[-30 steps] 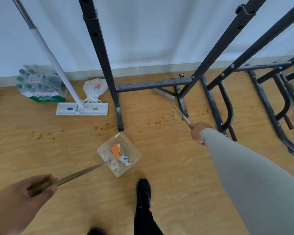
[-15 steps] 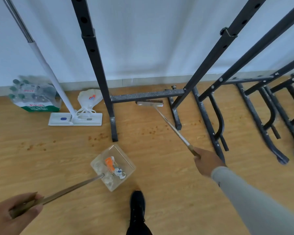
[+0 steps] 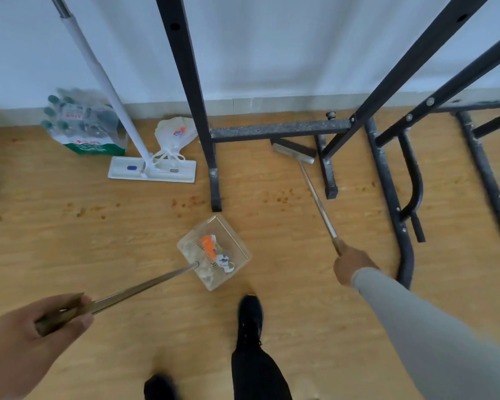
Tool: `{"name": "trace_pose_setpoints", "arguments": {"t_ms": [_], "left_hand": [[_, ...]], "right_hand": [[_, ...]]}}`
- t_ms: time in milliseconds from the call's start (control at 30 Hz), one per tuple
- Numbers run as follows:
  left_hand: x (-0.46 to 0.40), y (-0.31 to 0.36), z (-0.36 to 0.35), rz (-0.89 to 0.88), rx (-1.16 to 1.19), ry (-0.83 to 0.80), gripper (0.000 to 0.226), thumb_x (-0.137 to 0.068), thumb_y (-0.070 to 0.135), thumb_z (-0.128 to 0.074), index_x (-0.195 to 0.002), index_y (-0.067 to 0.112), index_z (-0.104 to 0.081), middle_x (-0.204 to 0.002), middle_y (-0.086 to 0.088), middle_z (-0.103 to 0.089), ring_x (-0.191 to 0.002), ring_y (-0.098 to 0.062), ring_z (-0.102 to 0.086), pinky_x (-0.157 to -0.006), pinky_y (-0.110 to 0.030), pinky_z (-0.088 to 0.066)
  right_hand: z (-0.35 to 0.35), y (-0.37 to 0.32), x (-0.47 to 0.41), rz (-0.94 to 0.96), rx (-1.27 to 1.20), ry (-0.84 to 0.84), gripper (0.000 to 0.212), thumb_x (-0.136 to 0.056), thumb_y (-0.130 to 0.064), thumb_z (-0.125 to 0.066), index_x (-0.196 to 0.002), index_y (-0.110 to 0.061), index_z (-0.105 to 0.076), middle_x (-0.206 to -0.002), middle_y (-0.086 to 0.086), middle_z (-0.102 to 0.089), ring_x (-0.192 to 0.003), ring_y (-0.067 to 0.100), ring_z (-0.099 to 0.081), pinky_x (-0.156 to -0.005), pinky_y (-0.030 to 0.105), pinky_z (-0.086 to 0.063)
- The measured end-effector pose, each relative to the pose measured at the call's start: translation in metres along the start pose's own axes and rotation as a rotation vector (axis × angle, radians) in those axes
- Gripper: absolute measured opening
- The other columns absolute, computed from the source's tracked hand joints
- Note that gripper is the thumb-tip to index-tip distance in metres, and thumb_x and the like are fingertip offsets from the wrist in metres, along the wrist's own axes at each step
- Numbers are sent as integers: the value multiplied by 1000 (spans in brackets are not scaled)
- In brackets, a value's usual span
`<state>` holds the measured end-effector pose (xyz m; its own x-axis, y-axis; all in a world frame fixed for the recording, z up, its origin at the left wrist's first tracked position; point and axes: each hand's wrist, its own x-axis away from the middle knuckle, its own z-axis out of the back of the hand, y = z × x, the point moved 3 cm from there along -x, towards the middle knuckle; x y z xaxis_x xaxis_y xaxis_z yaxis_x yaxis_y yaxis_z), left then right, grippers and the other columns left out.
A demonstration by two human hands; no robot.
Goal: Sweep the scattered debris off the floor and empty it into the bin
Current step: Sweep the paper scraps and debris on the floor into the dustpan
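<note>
My left hand (image 3: 32,339) grips the long metal handle of a clear dustpan (image 3: 214,252), which rests on the wooden floor holding orange, white and blue scraps. My right hand (image 3: 351,265) grips the thin handle of a broom (image 3: 295,151); its head lies on the floor under the black frame's crossbar (image 3: 277,129). Small brown crumbs (image 3: 279,196) are scattered on the floor between the frame's feet, and more crumbs (image 3: 90,210) lie to the left. No bin is in view.
Black metal frames (image 3: 387,183) stand along the white wall. A white flat mop (image 3: 152,171) leans there, beside a pack of bottles (image 3: 84,125) and a knotted white bag (image 3: 175,134). My black shoe (image 3: 250,316) stands just behind the dustpan.
The broom head has shifted right along the crossbar, and my right hand has drawn back toward me. The dustpan stays in place on the floor.
</note>
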<state>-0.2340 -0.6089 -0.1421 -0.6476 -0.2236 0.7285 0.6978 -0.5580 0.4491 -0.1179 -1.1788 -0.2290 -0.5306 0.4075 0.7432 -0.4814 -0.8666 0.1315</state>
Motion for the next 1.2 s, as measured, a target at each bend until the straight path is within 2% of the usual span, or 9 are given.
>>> {"name": "trace_pose_setpoints", "arguments": {"t_ms": [67, 200, 400, 500, 600, 667, 833, 1000, 1200], "left_hand": [[17, 13, 5, -10, 41, 41, 54, -57, 73, -78, -103, 44, -74, -89, 6, -78, -54, -27, -52, -55, -42, -42], [53, 1, 28, -66, 74, 92, 67, -45, 90, -68, -95, 47, -74, -83, 7, -77, -53, -27, -51, -54, -42, -40], [119, -25, 58, -75, -60, 104, 9, -82, 37, -79, -90, 39, -76, -76, 3, -75, -52, -25, -52, -57, -37, -41], [145, -44, 76, -77, -100, 124, 8, -85, 30, -78, -91, 33, -75, -80, 3, -76, -53, -22, -51, -57, -36, -41], [158, -69, 89, -36, -120, 138, 8, -86, 33, -76, -94, 34, -73, -84, 2, -77, -53, -24, -54, -54, -34, -43], [158, -80, 91, -33, -137, 149, 10, -86, 32, -76, -96, 33, -73, -84, 2, -77, -54, -25, -54, -56, -34, -42], [151, -91, 81, -2, -181, 158, 8, -90, 34, -73, -97, 33, -70, -87, 1, -77, -57, -25, -56, -55, -33, -40], [149, -91, 77, 14, -276, 123, 22, -90, 40, -70, -110, 29, -69, -84, 0, -76, -52, -25, -57, -50, -31, -44], [146, -83, 72, -6, -411, 64, 36, -92, 42, -67, -121, 21, -70, -84, -3, -71, -61, -25, -59, -54, -30, -42]], "right_hand": [[-23, 20, 51, 37, -14, -98, 68, -99, -13, -31, -159, -43, -16, -97, 4, -63, -72, 22, -65, -55, 30, -51], [-87, 70, 164, 51, -63, -283, 62, -104, -19, -31, -160, -40, -12, -90, -2, -65, -69, 15, -62, -56, 27, -47], [-154, 109, 307, 116, -89, -464, 61, -101, -25, -37, -157, -43, -23, -118, -1, -63, -103, 15, -64, -92, 22, -48], [-136, 123, 341, 90, -198, -391, 50, -103, -27, -46, -152, -38, -41, -135, -5, -62, -113, 14, -65, -89, 19, -49], [-110, 116, 355, 4, -344, -302, 44, -104, -30, -48, -149, -34, -47, -88, -10, -65, -62, 10, -62, -50, 21, -46], [-103, 87, 341, 45, -326, -183, 46, -106, -28, -42, -151, -37, -43, -79, -7, -61, -53, 13, -52, -43, 22, -39], [-135, 5, 287, 86, -169, -223, 68, -100, -7, -36, -158, -39, -24, -101, 4, -60, -62, 19, -57, -45, 27, -44], [-188, 39, 355, 75, 26, -342, 90, -89, 6, -31, -159, -44, -9, -94, 0, -60, -67, 16, -61, -49, 26, -45], [-165, 124, 383, 70, -185, -301, 50, -104, -26, -40, -143, -58, -37, -115, -7, -69, -85, 10, -68, -75, 25, -58]]}}
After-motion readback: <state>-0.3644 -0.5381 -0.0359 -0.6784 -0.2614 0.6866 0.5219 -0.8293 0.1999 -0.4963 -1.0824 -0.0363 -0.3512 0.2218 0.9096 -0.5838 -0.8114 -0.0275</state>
